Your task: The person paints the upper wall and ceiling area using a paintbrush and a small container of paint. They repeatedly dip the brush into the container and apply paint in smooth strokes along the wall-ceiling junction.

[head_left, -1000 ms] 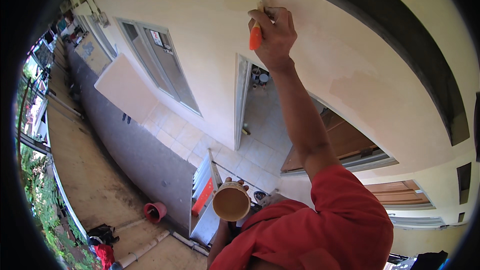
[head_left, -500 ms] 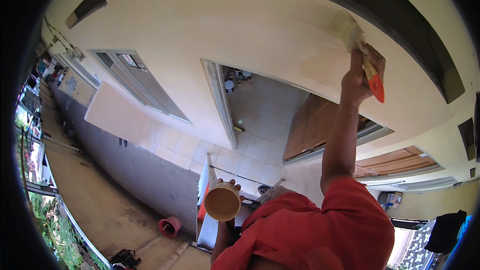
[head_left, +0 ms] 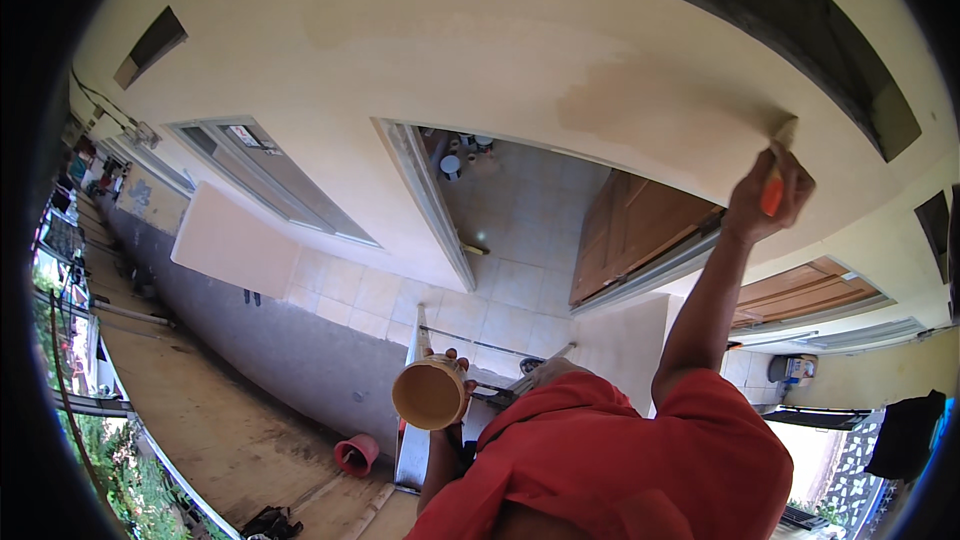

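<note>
High at the right, my right hand (head_left: pixel 772 192) is closed round the handle of a paintbrush (head_left: pixel 773 196), which shows orange-red between the fingers. Its pale bristles press against the cream wall (head_left: pixel 480 50) just below a dark curved recess. A darker, wet-looking patch spreads over the wall left of the brush. Low in the middle, my left hand (head_left: pixel 462 372) grips a round tub (head_left: pixel 429 393) by its far side. The tub's wide mouth faces up and its inside is yellowish-tan; I cannot tell how much paint is in it.
A metal ladder (head_left: pixel 415 455) stands close by my left arm. Below the wall, a doorway with an open brown door (head_left: pixel 640 235) leads to a tiled room with several pots. A red bucket (head_left: pixel 356 454) rests at the lower left, beside a long grey strip (head_left: pixel 270 330).
My right hand has moved right and down along the wall with the paintbrush, whose handle now points more toward me. The tub has shifted slightly left in view.
</note>
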Demonstrator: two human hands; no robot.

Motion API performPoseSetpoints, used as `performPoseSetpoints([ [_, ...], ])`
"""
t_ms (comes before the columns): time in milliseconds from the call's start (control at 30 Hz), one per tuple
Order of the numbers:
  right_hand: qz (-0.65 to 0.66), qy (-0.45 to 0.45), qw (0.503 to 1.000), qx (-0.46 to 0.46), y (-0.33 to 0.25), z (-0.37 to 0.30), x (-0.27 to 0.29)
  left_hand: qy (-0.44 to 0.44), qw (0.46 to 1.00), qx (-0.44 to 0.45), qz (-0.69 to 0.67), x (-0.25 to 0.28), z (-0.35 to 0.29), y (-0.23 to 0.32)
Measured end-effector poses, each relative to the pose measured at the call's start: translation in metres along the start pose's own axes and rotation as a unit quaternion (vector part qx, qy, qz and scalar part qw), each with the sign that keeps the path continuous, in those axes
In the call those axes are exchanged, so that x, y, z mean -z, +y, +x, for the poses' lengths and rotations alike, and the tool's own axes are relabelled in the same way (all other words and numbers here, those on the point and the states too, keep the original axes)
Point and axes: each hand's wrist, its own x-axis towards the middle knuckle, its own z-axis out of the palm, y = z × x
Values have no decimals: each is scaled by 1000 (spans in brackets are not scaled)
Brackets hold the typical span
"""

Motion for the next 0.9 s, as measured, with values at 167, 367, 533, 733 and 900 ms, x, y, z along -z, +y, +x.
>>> performPoseSetpoints([
  [167, 7, -48, 994, 97, -93, -61, -67, -10, 1000, 8, -24, -1, 1, -1],
  [367, 153, -82, 978, 116, -195, -93, -124, -22, 1000, -6, -20, 6, -3, 2],
  [533, 293, -122, 941, 116, -235, -98, -133, -23, 999, -3, -28, 5, -1, 2],
  [733, 400, -138, 904, -63, -170, -60, -118, -42, 998, 7, -36, -4, 2, 2],
  [900, 326, -98, 938, -59, -96, -48, -79, -31, 998, 9, -51, -3, 0, 1],
])
